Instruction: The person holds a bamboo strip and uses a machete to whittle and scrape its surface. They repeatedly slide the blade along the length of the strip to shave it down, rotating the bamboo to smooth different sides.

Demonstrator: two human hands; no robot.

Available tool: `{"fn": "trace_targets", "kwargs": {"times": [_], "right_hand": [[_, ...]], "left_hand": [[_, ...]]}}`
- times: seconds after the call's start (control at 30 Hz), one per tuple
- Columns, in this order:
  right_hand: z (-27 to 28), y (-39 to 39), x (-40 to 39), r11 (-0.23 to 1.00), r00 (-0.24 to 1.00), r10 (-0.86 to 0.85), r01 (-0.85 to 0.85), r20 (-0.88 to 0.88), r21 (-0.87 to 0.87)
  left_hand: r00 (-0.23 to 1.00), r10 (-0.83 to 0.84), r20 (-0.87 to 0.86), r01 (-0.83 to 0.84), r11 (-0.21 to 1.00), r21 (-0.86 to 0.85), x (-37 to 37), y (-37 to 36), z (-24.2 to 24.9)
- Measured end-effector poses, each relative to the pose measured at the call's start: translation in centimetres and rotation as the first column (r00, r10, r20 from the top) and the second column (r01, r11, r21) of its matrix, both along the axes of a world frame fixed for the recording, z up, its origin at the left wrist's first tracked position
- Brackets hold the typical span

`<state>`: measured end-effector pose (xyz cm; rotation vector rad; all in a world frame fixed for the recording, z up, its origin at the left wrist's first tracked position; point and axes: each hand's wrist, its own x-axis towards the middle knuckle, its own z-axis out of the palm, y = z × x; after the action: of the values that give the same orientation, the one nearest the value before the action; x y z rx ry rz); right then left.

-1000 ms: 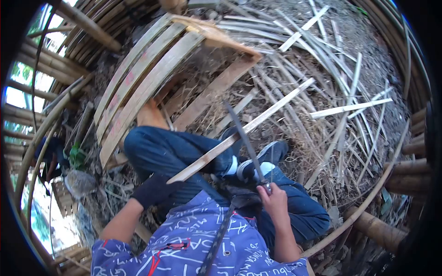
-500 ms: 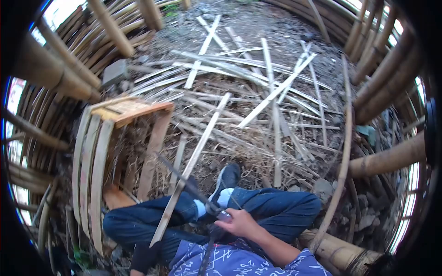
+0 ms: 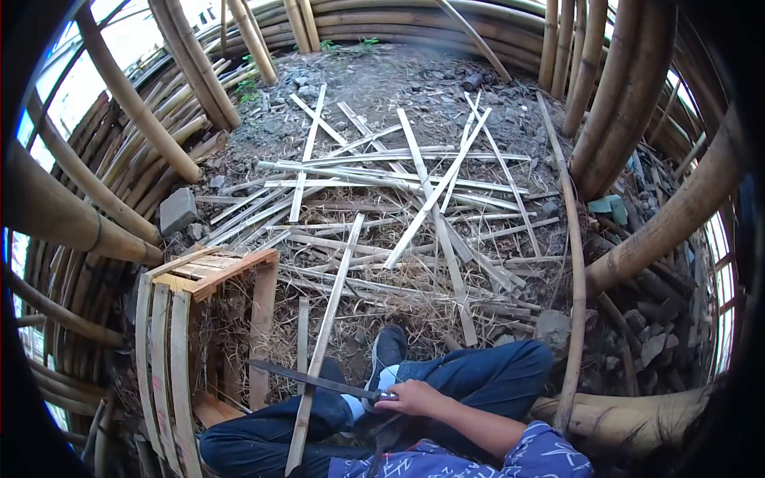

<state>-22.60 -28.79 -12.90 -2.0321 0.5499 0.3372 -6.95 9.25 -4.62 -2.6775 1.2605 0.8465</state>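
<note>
My right hand (image 3: 410,397) is wrapped round the handle of a machete (image 3: 291,372), over my crossed legs (image 3: 478,378). The long dark blade points left and crosses a bamboo strip (image 3: 329,327). That pale strip slants from the ground ahead down over my left leg, its lower end near the bottom of the view. My left hand is out of view. To the left of my legs stands a slatted wooden crate (image 3: 162,350), its open side facing right.
Many split bamboo strips (image 3: 358,171) lie crisscrossed on the dirt ahead. A grey block (image 3: 178,210) sits at the left. Bamboo posts (image 3: 135,119) and stacked poles surround the spot. A long thin pole (image 3: 575,303) runs along the right, with stones (image 3: 653,350) beyond it.
The view has tilted up, showing more ground and fence ahead. The machete blade has swung down to lie flatter across the strip. The dark left sleeve has gone out of view.
</note>
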Motion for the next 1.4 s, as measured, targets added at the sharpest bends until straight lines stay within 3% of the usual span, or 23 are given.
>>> {"fn": "trace_targets", "kwargs": {"times": [0.07, 0.17, 0.27, 0.33, 0.4, 0.47, 0.53, 0.67, 0.73, 0.87, 0.93, 0.97, 1.0, 1.1, 1.13, 1.2, 1.27, 1.33, 1.37, 1.4], "right_hand": [[-1.2, 0.7, 0.2, 0.983, 0.998, 0.053, -0.045, 0.036, -0.179], [1.0, 2.4, 0.0, 0.988, 0.998, 0.001, 0.01, 0.07, -0.155], [1.9, 4.5, -0.3, 0.992, 0.993, 0.056, -0.044, 0.107, -0.115], [1.3, 3.3, 0.2, 0.974, 0.99, 0.111, -0.091, 0.089, -0.207], [-1.1, 1.8, 1.0, 0.95, 0.997, 0.037, -0.012, 0.074, -0.312], [-2.3, -0.2, 2.4, 0.972, 0.994, -0.094, 0.102, 0.05, -0.214], [-1.4, -0.6, 3.3, 0.945, 0.99, -0.101, 0.128, 0.104, -0.302], [1.2, 1.3, 2.9, 0.978, 0.995, -0.052, 0.069, 0.09, -0.198], [1.8, 1.6, 2.4, 0.964, 0.994, 0.095, -0.078, 0.054, -0.254], [-1.7, -0.3, 3.6, 0.93, 0.99, 0.144, -0.134, 0.004, -0.342], [-2.3, -0.2, 3.3, 0.925, 0.988, 0.153, -0.139, 0.011, -0.353], [-2.4, -0.3, 3.4, 0.919, 0.989, 0.143, -0.124, 0.024, -0.374], [-2.4, -0.3, 3.4, 0.918, 0.987, 0.16, -0.142, 0.018, -0.371], [-1.5, -0.7, 3.8, 0.901, 0.987, 0.16, -0.14, 0.015, -0.411], [-1.8, -0.8, 3.7, 0.9, 0.985, 0.173, -0.153, 0.012, -0.408], [-2.9, -1.6, 3.3, 0.911, 0.998, 0.009, 0.019, 0.067, -0.413], [-3.8, -4.8, 3.0, 0.921, 0.979, -0.183, 0.138, -0.093, -0.365], [-3.5, -7.7, 2.6, 0.893, 0.958, -0.27, 0.211, -0.099, -0.397], [-3.5, -8.5, 2.3, 0.883, 0.964, -0.255, 0.199, -0.077, -0.426], [-3.4, -9.0, 2.0, 0.87, 0.97, -0.238, 0.188, -0.055, -0.456]], "left_hand": [[0.998, 0.051, -0.031, -0.052, 0.998, -0.024, 0.0, -0.2, -0.1], [0.99, 0.117, -0.074, -0.122, 0.99, -0.066, -0.3, 0.5, -0.3], [0.97, 0.203, -0.133, -0.219, 0.969, -0.117, -1.2, 1.8, -0.3], [0.944, 0.307, -0.12, -0.309, 0.951, 0.003, -1.3, -0.4, 1.4], [0.905, 0.414, -0.095, -0.403, 0.908, 0.112, -1.4, -2.7, 2.7], [0.853, 0.52, -0.051, -0.522, 0.851, -0.057, -1.4, -4.4, 3.6], [0.82, 0.567, -0.071, -0.57, 0.822, -0.015, -1.5, -4.9, 4.3], [0.727, 0.682, -0.082, -0.679, 0.731, 0.063, -1.4, -10.2, 9.6], [0.707, 0.706, -0.038, -0.699, 0.706, 0.109, -1.6, -9.0, 8.0], [0.717, 0.689, -0.105, -0.69, 0.723, 0.037, -1.5, -6.7, 5.7], [0.598, 0.783, -0.171, -0.757, 0.622, 0.2, -1.1, -6.4, 5.7], [0.637, 0.748, -0.187, -0.743, 0.66, 0.108, -1.7, -3.9, 3.2], [0.623, 0.759, -0.189, -0.754, 0.647, 0.114, -1.8, -4.2, 3.7], [0.773, 0.623, -0.121, -0.617, 0.782, 0.088, -1.8, -4.3, 4.1], [0.765, 0.633, -0.123, -0.626, 0.775, 0.092, -1.9, -3.8, 3.9], [0.936, 0.345, -0.07, -0.34, 0.938, 0.073, -1.8, -3.0, 3.7], [0.904, 0.416, -0.098, -0.409, 0.908, 0.09, -1.9, -2.6, 3.5], [0.979, 0.201, 0.03, -0.201, 0.979, 0.012, -1.8, -2.5, 3.4], [0.979, 0.2, 0.025, -0.2, 0.98, 0.008, -1.6, -2.5, 3.3], [0.938, 0.341, -0.058, -0.34, 0.94, 0.035, -1.5, -2.7, 3.3]]}}
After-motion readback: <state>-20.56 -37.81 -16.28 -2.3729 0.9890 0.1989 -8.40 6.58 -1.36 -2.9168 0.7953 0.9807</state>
